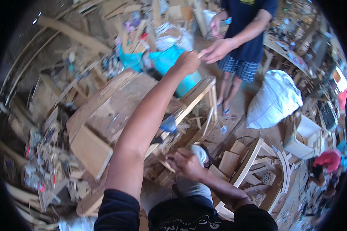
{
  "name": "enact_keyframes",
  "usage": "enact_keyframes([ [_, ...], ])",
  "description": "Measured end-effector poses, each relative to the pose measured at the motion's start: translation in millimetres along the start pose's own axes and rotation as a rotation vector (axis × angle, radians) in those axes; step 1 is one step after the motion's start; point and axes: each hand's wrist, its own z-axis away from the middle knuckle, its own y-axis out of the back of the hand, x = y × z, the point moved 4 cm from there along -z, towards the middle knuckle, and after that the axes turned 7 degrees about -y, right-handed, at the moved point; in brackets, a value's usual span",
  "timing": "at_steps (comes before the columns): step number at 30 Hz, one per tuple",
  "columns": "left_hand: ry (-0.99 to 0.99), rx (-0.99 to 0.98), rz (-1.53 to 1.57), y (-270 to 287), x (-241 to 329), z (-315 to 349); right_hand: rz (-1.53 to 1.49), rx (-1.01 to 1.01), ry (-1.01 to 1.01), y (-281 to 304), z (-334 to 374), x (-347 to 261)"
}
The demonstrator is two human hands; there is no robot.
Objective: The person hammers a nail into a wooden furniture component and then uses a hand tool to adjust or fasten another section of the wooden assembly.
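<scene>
My left hand is stretched far forward, its fingers closed. A small pale piece sticks out of it toward the open hand of a person standing in front of me; the two hands nearly meet. Near my lap my right hand is closed and slightly blurred. A thin light-brown strip, which looks like wood, shows at its fingers. Below my left forearm lies a wooden workbench top, and a rectangular wooden board rests at its near left edge.
A wooden frame with curved slats stands right of me. Farther off are a full white sack and a white bin. Turquoise bags sit behind the bench. Wood scraps and clutter pile up on the left.
</scene>
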Motion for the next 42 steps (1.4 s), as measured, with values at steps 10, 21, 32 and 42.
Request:
enact_keyframes([
  [10,0.082,0.171,0.026,202,-75,202,0.233,-0.008,0.04,-20,8,-9],
  [21,0.607,-0.321,0.141,87,-257,374,0.553,-0.143,-0.237,-107,-65,5],
  [32,0.394,0.142,0.807,104,-97,303,-0.24,-0.172,-0.355,-31,90,1],
  [42,-0.054,-0.028,0.844,47,3,226,-0.574,0.153,-0.941,76,134,28],
])
